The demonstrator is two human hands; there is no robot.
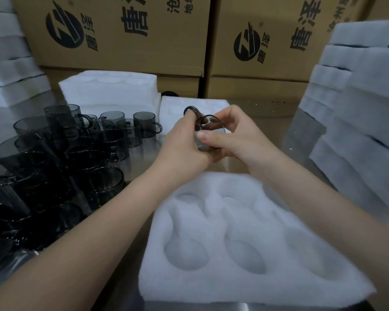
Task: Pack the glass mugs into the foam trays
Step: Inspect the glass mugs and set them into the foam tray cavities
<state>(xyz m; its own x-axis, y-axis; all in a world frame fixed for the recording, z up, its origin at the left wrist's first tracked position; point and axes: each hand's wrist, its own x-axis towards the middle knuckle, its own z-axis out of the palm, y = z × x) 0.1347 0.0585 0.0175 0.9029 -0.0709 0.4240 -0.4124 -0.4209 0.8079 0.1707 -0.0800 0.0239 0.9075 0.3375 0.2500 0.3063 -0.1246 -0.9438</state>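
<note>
Printed cardboard boxes [121, 41] behind, grey metal tabletop [267, 111]

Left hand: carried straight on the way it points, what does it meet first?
Probably the flat foam tray just beyond the mug that the left hand grips; height is unclear, so it might pass over to the cardboard boxes.

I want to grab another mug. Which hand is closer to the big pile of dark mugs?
Left. The left hand grips the held mug on the side toward the mug pile; the right hand holds its other side, farther away.
</note>
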